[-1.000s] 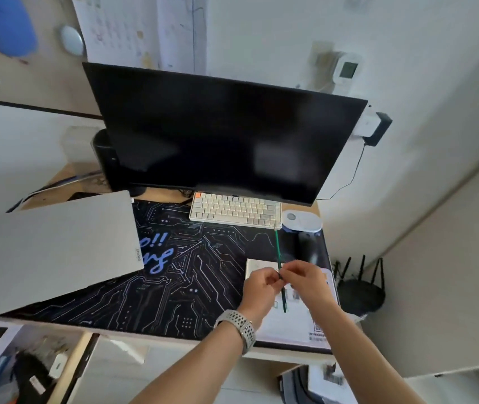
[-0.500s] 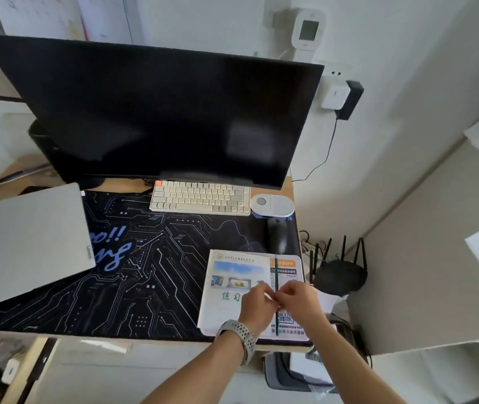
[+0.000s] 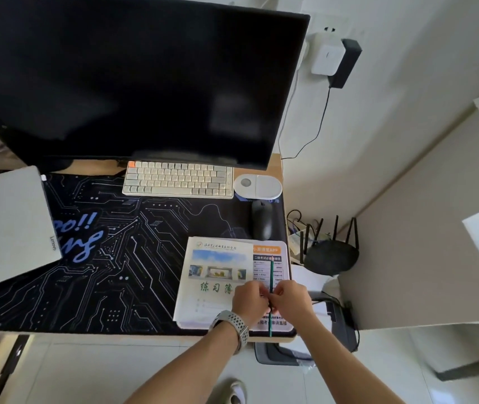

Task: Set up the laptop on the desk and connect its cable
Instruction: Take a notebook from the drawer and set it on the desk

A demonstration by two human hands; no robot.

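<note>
A closed grey laptop (image 3: pixel 8 228) lies at the left end of the desk, partly on the black circuit-print desk mat (image 3: pixel 121 258). No laptop cable shows near it. At the desk's front right, my left hand (image 3: pixel 249 301) and my right hand (image 3: pixel 290 298) meet over a pile of booklets (image 3: pixel 217 275). Both pinch a thin green pencil (image 3: pixel 271 272) that lies lengthwise over the booklets, reaching past the desk's front edge. A watch is on my left wrist.
A large dark monitor (image 3: pixel 133 80) stands at the back, with a white keyboard (image 3: pixel 178 182), an oval white device (image 3: pixel 258 186) and a black mouse (image 3: pixel 262 218) before it. A black router (image 3: pixel 331 255) sits right of the desk, below a wall charger (image 3: pixel 346 62).
The view has swung right and down, so the laptop has slid to the left edge. Both hands, still pinching the pencil, have moved toward the desk's front edge.
</note>
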